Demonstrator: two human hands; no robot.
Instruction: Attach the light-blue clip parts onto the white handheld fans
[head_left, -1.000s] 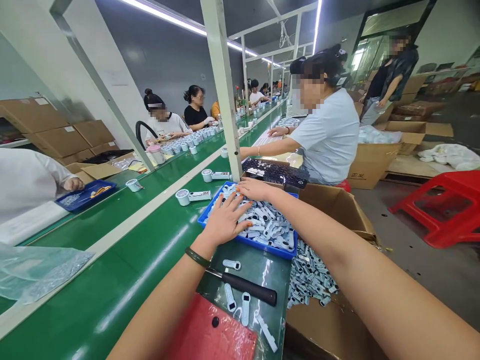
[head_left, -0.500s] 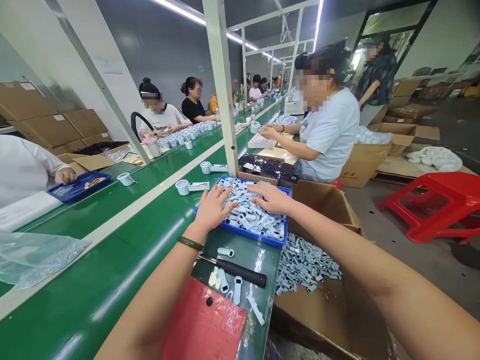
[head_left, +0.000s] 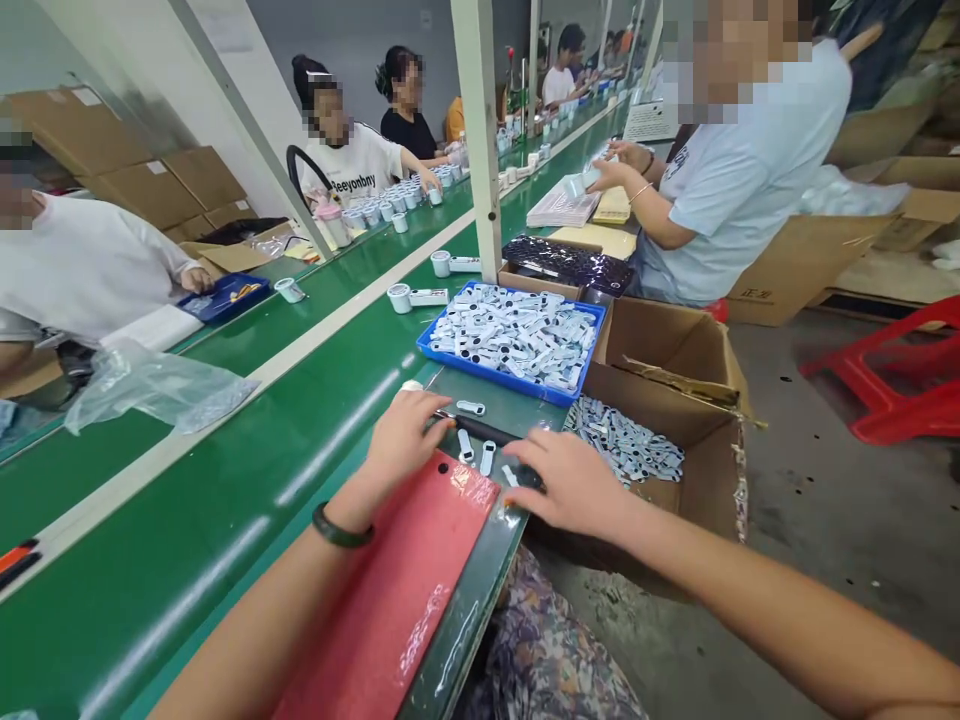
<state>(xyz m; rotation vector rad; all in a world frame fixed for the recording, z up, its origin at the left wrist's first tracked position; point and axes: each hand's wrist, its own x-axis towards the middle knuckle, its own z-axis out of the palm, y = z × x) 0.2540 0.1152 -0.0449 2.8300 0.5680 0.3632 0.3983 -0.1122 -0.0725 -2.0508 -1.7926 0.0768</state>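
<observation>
Green conveyor worktop (head_left: 225, 420) carries a crumpled clear plastic bag (head_left: 157, 385) towards its left edge. Next, the left hand (head_left: 405, 440) rests loosely curled on the flat red plastic board (head_left: 405, 570), fingertips at the black-handled tool (head_left: 487, 432), whose handle end is hidden under the right hand (head_left: 574, 485), closed over it beside the worktop's right edge; small white parts (head_left: 474, 445) lie between

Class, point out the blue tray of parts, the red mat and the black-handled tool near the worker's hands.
blue tray (head_left: 441, 352), head view, on its near-left rim.
red mat (head_left: 405, 580), head view, on its bare middle.
black-handled tool (head_left: 489, 432), head view, on its handle.
</observation>
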